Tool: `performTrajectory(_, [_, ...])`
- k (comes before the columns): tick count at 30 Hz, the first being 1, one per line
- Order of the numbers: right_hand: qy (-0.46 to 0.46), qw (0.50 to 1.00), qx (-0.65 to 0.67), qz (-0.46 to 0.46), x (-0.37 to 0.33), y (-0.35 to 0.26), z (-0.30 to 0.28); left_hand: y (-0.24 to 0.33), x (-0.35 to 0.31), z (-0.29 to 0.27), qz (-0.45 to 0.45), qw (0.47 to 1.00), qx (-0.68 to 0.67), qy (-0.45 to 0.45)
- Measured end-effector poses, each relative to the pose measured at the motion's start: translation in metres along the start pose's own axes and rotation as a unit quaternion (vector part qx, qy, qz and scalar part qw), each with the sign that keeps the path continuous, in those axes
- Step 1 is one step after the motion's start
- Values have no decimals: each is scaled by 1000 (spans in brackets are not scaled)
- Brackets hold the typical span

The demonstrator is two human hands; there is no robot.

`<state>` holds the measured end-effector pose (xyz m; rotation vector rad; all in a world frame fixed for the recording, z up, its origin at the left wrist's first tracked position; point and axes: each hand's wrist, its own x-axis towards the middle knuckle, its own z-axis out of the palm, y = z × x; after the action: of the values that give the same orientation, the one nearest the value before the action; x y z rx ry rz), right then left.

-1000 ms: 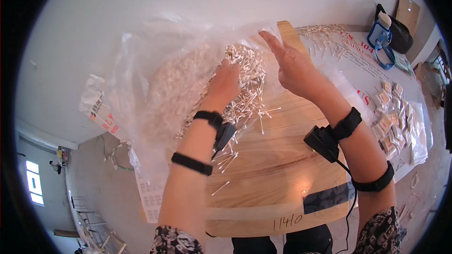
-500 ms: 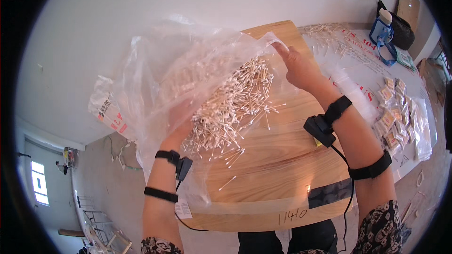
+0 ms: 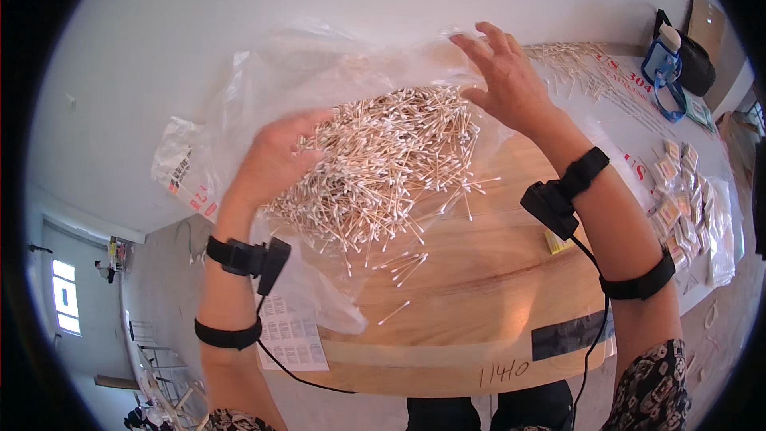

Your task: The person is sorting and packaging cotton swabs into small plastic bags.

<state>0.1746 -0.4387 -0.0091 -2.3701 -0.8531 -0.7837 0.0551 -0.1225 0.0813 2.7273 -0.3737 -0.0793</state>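
Observation:
A big heap of cotton swabs [image 3: 391, 156] lies on a clear plastic bag [image 3: 263, 80] whose upper film is folded back behind it. At the heap's left edge is my left hand [image 3: 279, 152], slightly blurred, its thumb and fingers apart and nothing seen in its grasp. My right hand [image 3: 507, 80] hovers by the far right rim of the bag, fingers spread and holding nothing. Several loose swabs [image 3: 407, 267] are scattered on the wooden board [image 3: 471, 287] in front of the heap.
Printed paper [image 3: 291, 335] sits at the board's near left corner. A yellow box [image 3: 558, 241] is partly hidden by my right wrist strap. To the right are small packs of swabs [image 3: 678, 207], more loose swabs [image 3: 570, 56] and a blue bottle [image 3: 662, 56].
The raised bag film has dropped back, uncovering more of the heap. My left hand has come out from under the film, moving left. My right hand has let go of the bag's edge and spread.

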Motion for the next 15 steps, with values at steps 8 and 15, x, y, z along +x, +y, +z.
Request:
performTrajectory(8, [-118,967,-180,136,7,30,54,-71,5,-23,55,946,318,39])
performTrajectory(15, [-117,975,119,149,9,33,54,-74,-14,-6,23,973,226,-45])
